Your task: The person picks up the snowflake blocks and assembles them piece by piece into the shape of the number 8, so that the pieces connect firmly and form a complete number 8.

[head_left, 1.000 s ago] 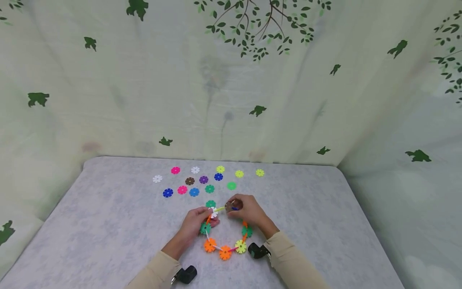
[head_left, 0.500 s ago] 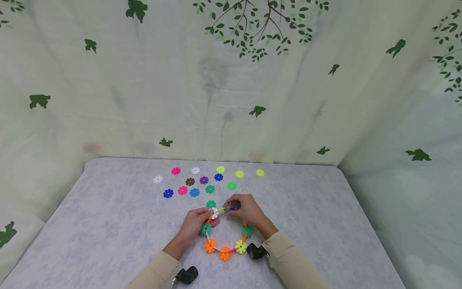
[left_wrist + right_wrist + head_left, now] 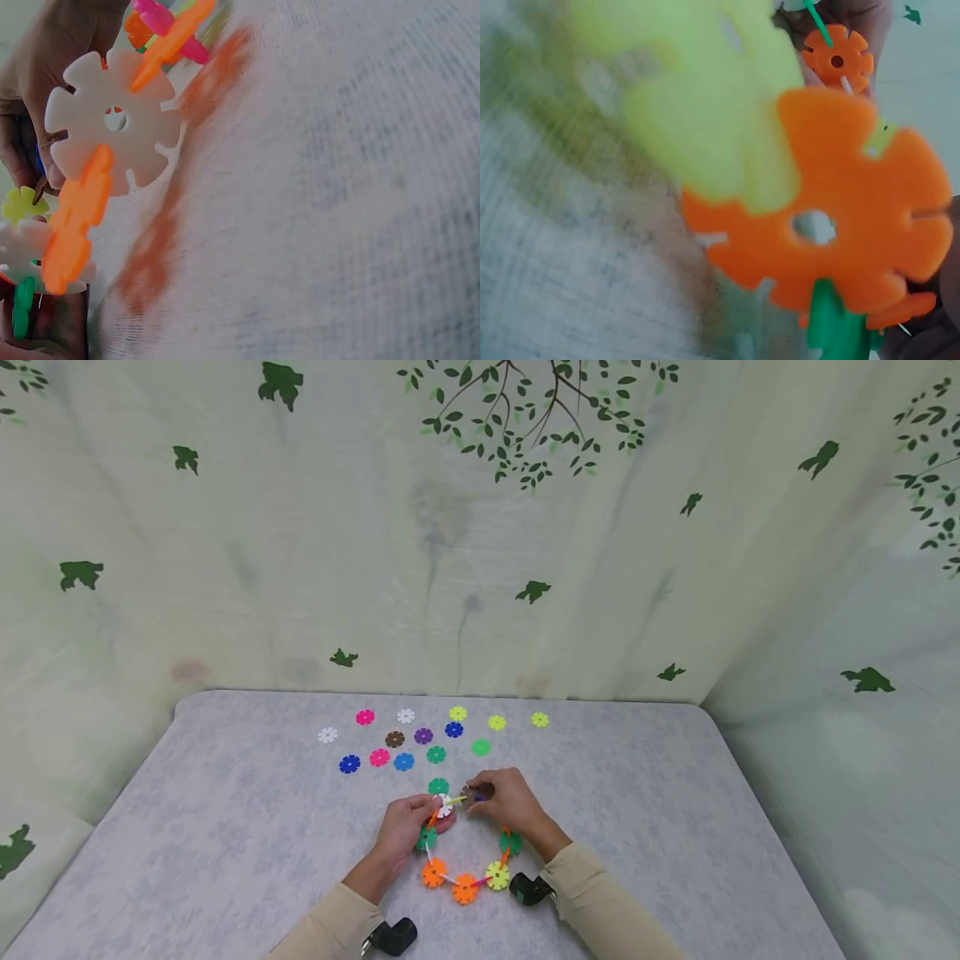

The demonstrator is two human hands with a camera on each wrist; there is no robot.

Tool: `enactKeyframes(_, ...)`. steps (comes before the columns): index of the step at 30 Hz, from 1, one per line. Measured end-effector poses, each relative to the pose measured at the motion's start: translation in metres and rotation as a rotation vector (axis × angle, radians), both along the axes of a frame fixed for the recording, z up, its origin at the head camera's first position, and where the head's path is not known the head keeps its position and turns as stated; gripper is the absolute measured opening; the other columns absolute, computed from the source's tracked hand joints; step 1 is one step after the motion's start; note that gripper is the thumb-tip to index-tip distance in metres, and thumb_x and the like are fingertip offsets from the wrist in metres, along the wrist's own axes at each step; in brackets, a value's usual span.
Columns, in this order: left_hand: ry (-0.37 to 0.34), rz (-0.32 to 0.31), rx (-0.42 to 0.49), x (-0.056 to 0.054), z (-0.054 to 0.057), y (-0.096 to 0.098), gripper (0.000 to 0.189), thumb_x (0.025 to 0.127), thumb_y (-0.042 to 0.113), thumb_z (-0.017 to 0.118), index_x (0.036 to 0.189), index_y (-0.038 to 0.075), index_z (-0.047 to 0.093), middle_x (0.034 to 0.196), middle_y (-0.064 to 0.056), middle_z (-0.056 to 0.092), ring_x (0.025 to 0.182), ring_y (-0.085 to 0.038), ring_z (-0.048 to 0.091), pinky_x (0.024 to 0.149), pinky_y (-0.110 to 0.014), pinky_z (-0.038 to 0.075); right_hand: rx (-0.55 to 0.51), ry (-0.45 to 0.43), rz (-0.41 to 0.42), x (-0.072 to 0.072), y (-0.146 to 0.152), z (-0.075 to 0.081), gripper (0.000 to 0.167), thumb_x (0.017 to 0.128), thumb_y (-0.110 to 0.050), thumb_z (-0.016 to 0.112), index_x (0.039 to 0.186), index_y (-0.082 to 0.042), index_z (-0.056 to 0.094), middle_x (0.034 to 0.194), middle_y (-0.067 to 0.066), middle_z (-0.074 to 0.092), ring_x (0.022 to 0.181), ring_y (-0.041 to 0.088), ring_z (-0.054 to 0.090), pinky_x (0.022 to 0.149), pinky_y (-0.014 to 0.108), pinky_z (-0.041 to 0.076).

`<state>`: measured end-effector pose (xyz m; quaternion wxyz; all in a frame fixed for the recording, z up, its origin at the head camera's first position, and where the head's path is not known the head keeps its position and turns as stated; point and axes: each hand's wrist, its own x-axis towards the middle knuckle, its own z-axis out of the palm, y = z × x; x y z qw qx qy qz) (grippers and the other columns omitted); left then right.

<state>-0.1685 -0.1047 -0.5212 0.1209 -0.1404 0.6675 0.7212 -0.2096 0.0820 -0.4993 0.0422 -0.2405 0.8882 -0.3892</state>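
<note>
A curved chain of notched, flower-shaped plastic discs hangs between the two hands. My left hand (image 3: 401, 831) pinches a white disc (image 3: 446, 807) at the chain's upper left. A yellow disc (image 3: 456, 799), seen edge-on, bridges from it toward a brown disc (image 3: 469, 794), which the fingertips of my right hand (image 3: 513, 802) pinch. Something blue shows beside the brown one, partly covered by those fingers. Lower round the loop come a green disc (image 3: 427, 838), two orange discs (image 3: 465, 889) and a yellow-green disc (image 3: 498, 876). In the right wrist view an orange disc (image 3: 870, 187) looms close.
Several loose discs lie flat beyond the hands, among them a pink disc (image 3: 379, 757), a purple disc (image 3: 423, 736) and a dark green disc (image 3: 438, 786) near the left fingertips. The grey cloth-covered table (image 3: 225, 827) meets a leaf-print curtain (image 3: 360, 568) behind.
My right hand has shifted slightly left with the brown disc, closer to the left hand. The left hand keeps its pinch, and the head view has tilted a little.
</note>
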Motion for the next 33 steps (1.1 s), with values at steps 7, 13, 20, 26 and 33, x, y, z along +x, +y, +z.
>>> enactKeyframes(7, 0.01, 0.005, -0.051, 0.0, 0.004, 0.004, 0.029, 0.099, 0.016, 0.055, 0.112, -0.009, 0.064, 0.097, -0.011, 0.07, 0.08, -0.014, 0.065, 0.075, -0.024, 0.056, 0.006, -0.024, -0.022, 0.0, 0.004, 0.001, 0.031, 0.075, -0.011, 0.082, 0.103, -0.004, 0.072, 0.094, 0.004, 0.072, 0.08, 0.01, 0.064, 0.071, 0.02, 0.053)
enactKeyframes(13, -0.037, -0.072, 0.009, -0.002, 0.006, 0.005, 0.035, 0.1, 0.017, 0.054, 0.122, -0.01, 0.057, 0.098, -0.015, 0.069, 0.077, -0.021, 0.071, 0.073, -0.03, 0.057, 0.029, -0.096, -0.055, 0.002, 0.012, 0.003, 0.028, 0.074, -0.016, 0.084, 0.097, -0.008, 0.071, 0.084, -0.004, 0.066, 0.073, 0.006, 0.057, 0.065, 0.02, 0.05)
enactKeyframes(20, -0.024, -0.136, -0.047, -0.005, 0.008, 0.004, 0.04, 0.1, 0.023, 0.054, 0.126, -0.007, 0.057, 0.1, -0.014, 0.069, 0.071, -0.02, 0.07, 0.072, -0.03, 0.058, -0.023, -0.128, -0.156, 0.006, 0.022, -0.001, 0.03, 0.074, -0.019, 0.084, 0.099, -0.009, 0.07, 0.085, -0.003, 0.066, 0.071, 0.007, 0.056, 0.063, 0.022, 0.049)
enactKeyframes(26, -0.002, -0.208, -0.025, -0.005, 0.008, 0.002, 0.04, 0.099, 0.025, 0.055, 0.124, -0.006, 0.058, 0.1, -0.011, 0.068, 0.075, -0.017, 0.068, 0.076, -0.03, 0.057, -0.088, -0.116, -0.252, 0.011, 0.027, -0.006, 0.03, 0.074, -0.018, 0.085, 0.097, -0.008, 0.069, 0.085, -0.001, 0.066, 0.07, 0.01, 0.055, 0.062, 0.024, 0.049)
enactKeyframes(33, 0.012, -0.247, -0.02, -0.002, 0.01, 0.002, 0.039, 0.099, 0.012, 0.054, 0.132, -0.009, 0.05, 0.101, -0.011, 0.069, 0.076, -0.014, 0.067, 0.076, -0.029, 0.057, -0.113, -0.117, -0.333, 0.016, 0.027, -0.008, 0.032, 0.072, -0.018, 0.085, 0.098, -0.008, 0.069, 0.082, -0.003, 0.064, 0.07, 0.01, 0.054, 0.061, 0.023, 0.048)
